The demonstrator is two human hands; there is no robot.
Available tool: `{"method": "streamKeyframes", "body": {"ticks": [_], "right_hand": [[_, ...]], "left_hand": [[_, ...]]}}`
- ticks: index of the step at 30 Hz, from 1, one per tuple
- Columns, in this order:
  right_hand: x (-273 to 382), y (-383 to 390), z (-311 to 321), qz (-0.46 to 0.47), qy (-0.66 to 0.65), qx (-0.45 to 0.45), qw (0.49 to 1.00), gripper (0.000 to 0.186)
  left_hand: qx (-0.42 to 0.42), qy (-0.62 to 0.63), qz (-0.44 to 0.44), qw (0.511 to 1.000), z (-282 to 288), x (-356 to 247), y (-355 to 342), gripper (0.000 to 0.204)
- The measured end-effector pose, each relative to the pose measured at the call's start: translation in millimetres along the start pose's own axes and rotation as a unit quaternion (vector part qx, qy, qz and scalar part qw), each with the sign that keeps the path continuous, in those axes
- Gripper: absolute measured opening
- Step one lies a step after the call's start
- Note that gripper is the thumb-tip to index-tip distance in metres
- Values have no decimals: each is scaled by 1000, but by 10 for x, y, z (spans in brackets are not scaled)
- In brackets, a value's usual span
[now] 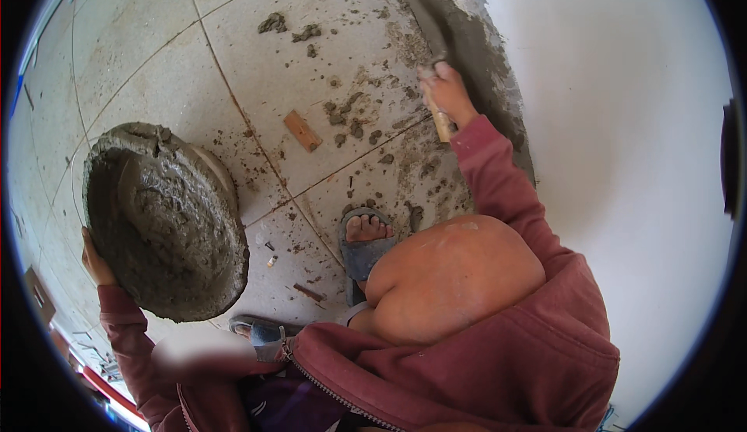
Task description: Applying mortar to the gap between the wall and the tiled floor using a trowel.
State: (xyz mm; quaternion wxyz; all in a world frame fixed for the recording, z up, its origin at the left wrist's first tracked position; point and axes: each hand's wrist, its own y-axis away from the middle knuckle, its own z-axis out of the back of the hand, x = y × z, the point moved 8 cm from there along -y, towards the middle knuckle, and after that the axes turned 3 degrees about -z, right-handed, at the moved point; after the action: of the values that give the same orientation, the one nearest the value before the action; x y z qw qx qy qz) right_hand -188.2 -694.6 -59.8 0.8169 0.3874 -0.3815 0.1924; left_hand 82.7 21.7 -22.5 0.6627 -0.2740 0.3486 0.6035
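On the left my left hand [95,259] grips the side of a round basin [242,254], which is tilted and crusted with cement. Grey wet mortar [191,218] lines its inside. My right hand [451,96] is closed round the light wooden handle [440,124] of a trowel, at the foot of the white wall. The trowel's blade, smeared grey, points away from me and is hard to tell from the mortar. It lies against a band of wet mortar [498,82] running along the wall's base.
Mortar lumps [272,22] and crumbs litter the tiled floor [156,82]. A small reddish-brown wood piece [302,131] lies between basin and wall. My slippered foot [366,233] and bent knee [459,276] are close below. The white wall [615,121] bounds the right side.
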Motion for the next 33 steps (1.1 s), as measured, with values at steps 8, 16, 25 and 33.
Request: {"method": "streamKeyframes", "body": {"ticks": [8,16,25,33], "right_hand": [[-63,-780,-47,-67,-44,-38,996,24],[271,-649,-26,54,112,-157,980,33],[-43,-325,116,27,-174,-48,983,21],[-561,464,132,56,236,-123,962,31]], "left_hand": [[10,103,92,990,-192,-154,13,49],[4,112,104,988,-287,-357,60,50],[-2,126,91,988,-366,-485,91,50],[19,122,72,990,-381,-586,45,52]]}}
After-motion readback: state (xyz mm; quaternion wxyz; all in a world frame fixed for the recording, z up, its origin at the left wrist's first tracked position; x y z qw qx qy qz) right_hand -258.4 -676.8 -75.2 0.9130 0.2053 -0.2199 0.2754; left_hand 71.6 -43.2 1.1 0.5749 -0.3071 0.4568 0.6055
